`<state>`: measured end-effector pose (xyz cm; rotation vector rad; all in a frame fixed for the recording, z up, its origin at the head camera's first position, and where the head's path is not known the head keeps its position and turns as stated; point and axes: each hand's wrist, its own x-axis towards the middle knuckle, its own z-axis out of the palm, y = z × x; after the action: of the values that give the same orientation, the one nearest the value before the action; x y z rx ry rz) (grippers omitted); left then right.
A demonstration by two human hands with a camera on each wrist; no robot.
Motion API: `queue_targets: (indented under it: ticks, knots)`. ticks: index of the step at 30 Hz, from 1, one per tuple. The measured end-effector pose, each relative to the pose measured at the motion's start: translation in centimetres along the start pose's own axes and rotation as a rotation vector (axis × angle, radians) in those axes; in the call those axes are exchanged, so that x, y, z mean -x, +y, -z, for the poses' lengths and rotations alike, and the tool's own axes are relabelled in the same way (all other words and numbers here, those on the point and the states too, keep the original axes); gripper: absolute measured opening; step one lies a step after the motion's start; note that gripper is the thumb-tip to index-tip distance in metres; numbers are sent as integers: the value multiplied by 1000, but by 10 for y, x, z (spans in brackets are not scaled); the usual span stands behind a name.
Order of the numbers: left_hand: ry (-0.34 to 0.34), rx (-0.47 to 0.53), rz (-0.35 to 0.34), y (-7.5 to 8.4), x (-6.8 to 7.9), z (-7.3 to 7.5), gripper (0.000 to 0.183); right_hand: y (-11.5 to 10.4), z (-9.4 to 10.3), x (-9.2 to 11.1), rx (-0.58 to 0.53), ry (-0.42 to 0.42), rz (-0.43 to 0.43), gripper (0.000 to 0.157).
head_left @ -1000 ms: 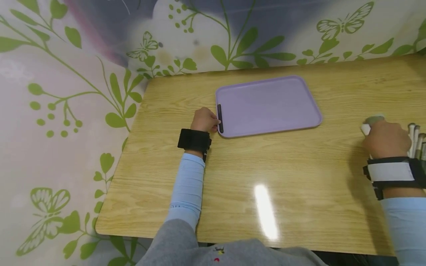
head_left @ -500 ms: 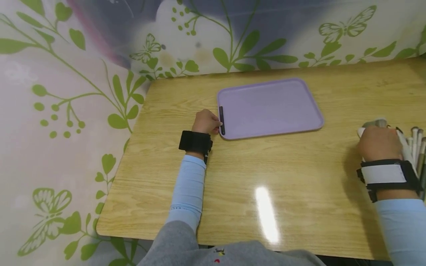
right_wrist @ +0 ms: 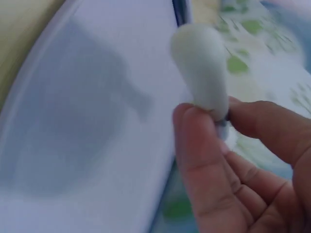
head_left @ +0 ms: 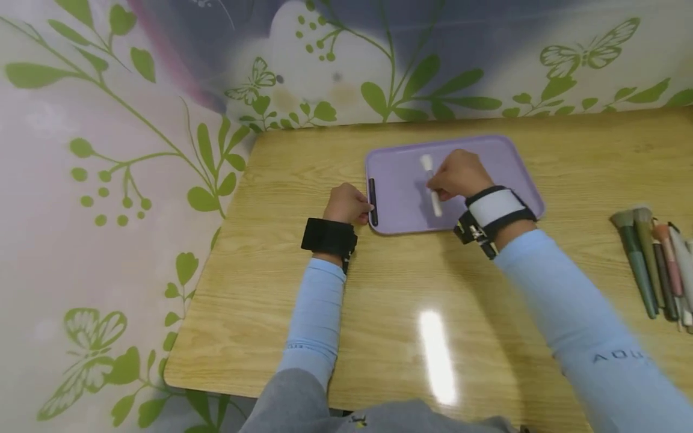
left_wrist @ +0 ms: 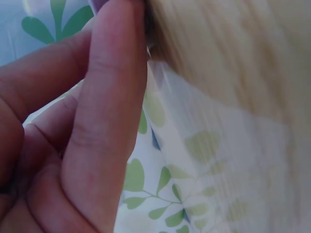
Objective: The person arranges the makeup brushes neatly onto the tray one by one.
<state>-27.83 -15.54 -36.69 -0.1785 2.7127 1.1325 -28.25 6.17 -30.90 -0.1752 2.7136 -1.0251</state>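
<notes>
White brush (head_left: 435, 201) in R hand (head_left: 463, 174), just above mid purple tray (head_left: 397, 210).
Brush pinched mid-length btwn thumb & fingers, bristles twd 12 o'clock, handle end twd 6; its shadow falls on the tray. L hand (head_left: 346, 205) pinches tray rim at 9 o'clock, thumb right beside a slim black stick (head_left: 373, 201) lying in the tray along that edge. Brush pile (head_left: 657, 264) lies on the wood-grain counter (head_left: 390, 288), approx 4 o'clock from tray & well apart: green, olive, dark, pinkish & pale handles, heads mostly twd 12. Wall (head_left: 346, 66) w/ green leaf & butterfly print at 12 & 9 o'clock.
</notes>
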Motion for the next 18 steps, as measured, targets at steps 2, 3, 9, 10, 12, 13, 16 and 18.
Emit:
queue_targets:
  ticks: [2, 3, 9, 10, 12, 13, 16, 18]
  knots:
    - [-4, 7, -11, 1, -1, -1, 13, -14, -17, -18, 2, -20, -19, 24]
    - [-5, 5, -19, 1, -1, -2, 12, -19, -25, -26, 21, -24, -35, 23]
    - [-2, 8, -6, 2, 0, -9, 8, -29, -62, -49, 143, -17, -110, 25]
    - [-3, 11, 4, 2, 1, -9, 8, -30, -66, -51, 164, -17, -108, 26]
    - [-4, 1, 17, 1, 1, -8, 8, -32, -73, -52, 172, -25, -117, 28]
    - [-1, 0, 20, 0, 1, -7, 8, -33, -75, -52, 173, -24, -114, 28]
    - [10, 5, 21, -1, 2, -1, 8, -41, -79, -52, 182, -24, -106, 26]
    - [23, 10, 12, -2, 1, 5, 8, -48, -80, -53, 175, -26, -101, 25]
